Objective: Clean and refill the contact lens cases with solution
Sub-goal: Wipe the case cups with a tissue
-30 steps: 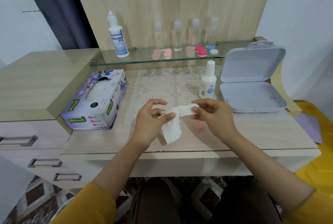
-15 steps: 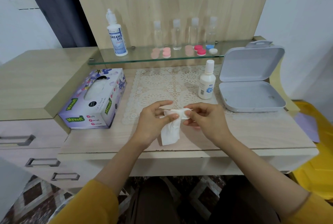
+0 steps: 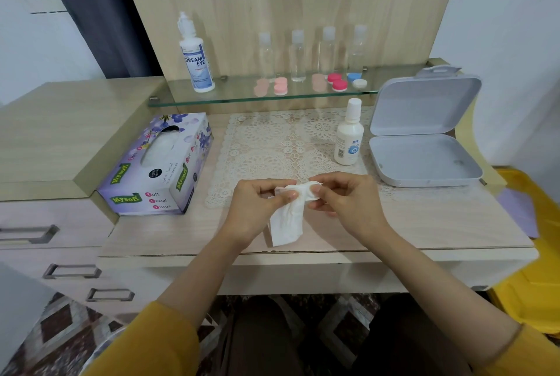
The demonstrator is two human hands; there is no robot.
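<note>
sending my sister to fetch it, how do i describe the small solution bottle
Look below the glass shelf, on the lace mat. The small solution bottle stands upright at the mat's right edge, beside the open grey box. Unlike the Dream Eye bottle and clear bottles, it is off the shelf.

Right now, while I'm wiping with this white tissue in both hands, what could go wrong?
The small white round piece pinched in your right hand is half wrapped in the white paper tissue your left hand grips; held by fingertips alone, it might slip and drop. The small white plastic bottle stands upright just beyond your right hand, so a forward reach could tip it.
</note>
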